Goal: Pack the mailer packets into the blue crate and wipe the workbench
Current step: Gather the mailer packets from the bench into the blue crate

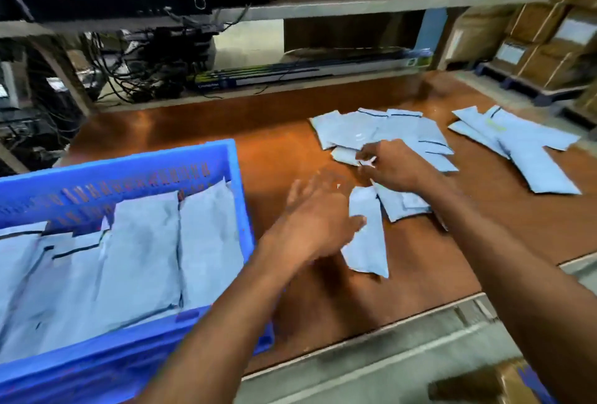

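The blue crate (239, 184) stands on the left of the brown workbench (274, 151) and holds several pale blue mailer packets (142, 242) lying flat. More mailer packets lie loose on the bench: a middle pile (381, 129), a pile at the right (523, 145), and a near packet (368, 238). My left hand (316, 209) hovers with its fingers spread just left of the near packet, thumb at its edge. My right hand (394, 164) rests on the middle pile, its fingers curled on a packet's edge (344, 154).
A shelf with black cables and electronics (145, 57) rises behind the bench on the left. Flat long boxes (307, 70) lie on the lower shelf. Cardboard boxes (549, 41) are stacked at the far right. The bench's front edge runs diagonally at lower right.
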`<state>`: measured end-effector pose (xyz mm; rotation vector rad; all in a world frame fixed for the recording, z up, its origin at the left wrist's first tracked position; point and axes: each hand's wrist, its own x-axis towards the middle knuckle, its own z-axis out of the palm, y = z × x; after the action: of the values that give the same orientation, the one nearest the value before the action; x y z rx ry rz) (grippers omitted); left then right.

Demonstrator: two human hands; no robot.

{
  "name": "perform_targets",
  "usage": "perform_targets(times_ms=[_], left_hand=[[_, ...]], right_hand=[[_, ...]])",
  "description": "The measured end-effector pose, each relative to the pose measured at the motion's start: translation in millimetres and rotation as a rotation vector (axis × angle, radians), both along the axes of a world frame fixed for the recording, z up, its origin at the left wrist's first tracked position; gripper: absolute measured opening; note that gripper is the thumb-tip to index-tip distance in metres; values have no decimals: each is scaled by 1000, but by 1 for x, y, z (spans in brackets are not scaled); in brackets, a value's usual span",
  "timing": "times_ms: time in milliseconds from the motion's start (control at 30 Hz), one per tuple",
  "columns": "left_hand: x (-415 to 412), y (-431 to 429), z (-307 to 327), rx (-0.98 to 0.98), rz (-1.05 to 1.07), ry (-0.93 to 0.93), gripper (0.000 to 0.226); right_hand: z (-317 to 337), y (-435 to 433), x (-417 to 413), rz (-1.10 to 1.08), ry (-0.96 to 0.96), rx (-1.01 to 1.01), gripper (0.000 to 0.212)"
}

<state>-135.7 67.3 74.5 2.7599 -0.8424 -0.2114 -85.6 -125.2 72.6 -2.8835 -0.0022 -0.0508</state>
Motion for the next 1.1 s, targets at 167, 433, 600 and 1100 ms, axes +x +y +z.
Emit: perform_targets(times_ms=[167, 433, 600, 1100], left_hand=[[0, -86, -88, -47, 32, 172, 64], [38, -93, -173, 35, 162, 104, 68], [37, -85, -180, 22, 228, -6, 68], [18, -20, -192, -15, 474, -99, 85]], right_hand=[[-83, -106, -15, -161, 115, 90, 42], [-132, -139, 34, -159, 112, -80, 68], [-161, -126, 36, -94, 109, -157, 54], [-175, -15, -53, 70, -10, -11, 70]])
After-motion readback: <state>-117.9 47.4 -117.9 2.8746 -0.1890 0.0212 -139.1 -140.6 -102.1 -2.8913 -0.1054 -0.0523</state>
